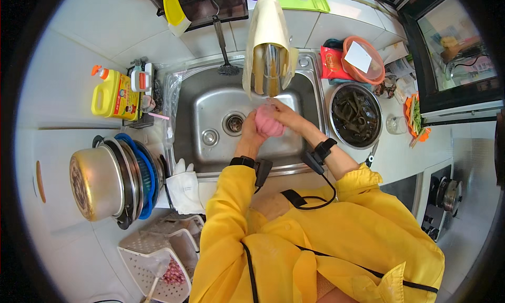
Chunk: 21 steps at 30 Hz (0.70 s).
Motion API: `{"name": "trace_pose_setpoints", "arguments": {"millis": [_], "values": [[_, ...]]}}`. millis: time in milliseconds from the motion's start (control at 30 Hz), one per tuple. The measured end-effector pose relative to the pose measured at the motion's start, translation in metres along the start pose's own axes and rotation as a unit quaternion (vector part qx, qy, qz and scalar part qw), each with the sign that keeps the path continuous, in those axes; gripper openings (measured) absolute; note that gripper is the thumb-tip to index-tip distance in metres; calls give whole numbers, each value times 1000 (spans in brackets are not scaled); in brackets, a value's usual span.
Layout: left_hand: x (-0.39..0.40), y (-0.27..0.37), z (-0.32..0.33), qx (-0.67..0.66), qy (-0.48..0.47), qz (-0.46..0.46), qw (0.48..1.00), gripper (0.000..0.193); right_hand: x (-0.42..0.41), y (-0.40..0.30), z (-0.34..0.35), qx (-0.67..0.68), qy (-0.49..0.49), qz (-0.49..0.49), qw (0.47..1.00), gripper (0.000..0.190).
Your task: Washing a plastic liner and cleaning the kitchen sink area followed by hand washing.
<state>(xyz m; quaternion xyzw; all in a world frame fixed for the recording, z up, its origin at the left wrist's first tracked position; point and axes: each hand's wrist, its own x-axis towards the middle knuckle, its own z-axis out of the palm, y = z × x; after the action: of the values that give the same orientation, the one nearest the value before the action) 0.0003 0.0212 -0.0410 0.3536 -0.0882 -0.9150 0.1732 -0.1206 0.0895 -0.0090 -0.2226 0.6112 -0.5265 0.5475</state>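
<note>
Over the steel sink (pixel 252 157), both hands hold a pink, rounded object with ribbed sides (pixel 270 123), which could be a bowl. My left hand (pixel 250 130) grips its left side. On its upper right side rest the fingers of my right hand (pixel 291 116). Whether the pink object has an opening cannot be seen. Just above it hangs the metal faucet (pixel 271 64), partly covered by a cream-coloured sheath (pixel 270 23). Whether water runs from the spout is hard to tell. The drain (pixel 234 123) lies left of my left hand.
Right of the sink stands a steel basin (pixel 356 115) of dark strips in liquid, near an orange tub (pixel 365 60). Stacked pots (pixel 98 180), a yellow detergent jug (pixel 116 94) and white gloves (pixel 184 188) are on the left. A scrubber (pixel 227 69) hangs at the back.
</note>
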Motion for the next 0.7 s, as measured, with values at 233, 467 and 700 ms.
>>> {"name": "trace_pose_setpoints", "arguments": {"millis": [233, 467, 700], "values": [[-10, -3, 34, -93, 14, -11, 995, 40, -16, 6, 27, -323, 111, -326, 882, 38], [20, -21, 14, -94, -66, 39, 993, 37, -29, -24, 37, -315, 167, -166, 919, 29], [32, -24, 4, -21, 36, 100, 994, 27, -2, 1, 30, -319, 167, -172, 917, 36]]}}
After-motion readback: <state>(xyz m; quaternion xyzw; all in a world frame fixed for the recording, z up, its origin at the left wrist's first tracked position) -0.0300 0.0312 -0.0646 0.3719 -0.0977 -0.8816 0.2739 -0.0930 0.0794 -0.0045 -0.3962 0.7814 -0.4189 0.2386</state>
